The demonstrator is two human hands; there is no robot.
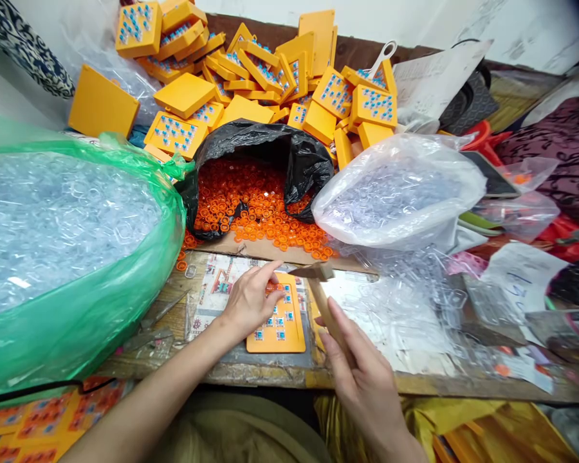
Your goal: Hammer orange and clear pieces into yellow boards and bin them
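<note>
A yellow-orange plastic panel (293,325) with several small blue-and-clear switches set in it lies flat on the bench in front of me. My left hand (251,301) reaches over its upper left part, thumb and fingers pinched at a small orange ring (273,287) against the panel. That corner is hidden under the hand. My right hand (359,363) is wrapped round the wooden handle of a hammer (335,325). The hammer's metal head (318,272) is raised just right of the panel's top edge, apart from my left fingers.
Behind the panel, a black bag (311,170) spills orange rings (255,225). A green bag (164,257) of clear pieces stands left, a white bag (400,235) right. Loose clear pieces (415,289) cover the right bench. Many yellow panels (188,96) are heaped at the back.
</note>
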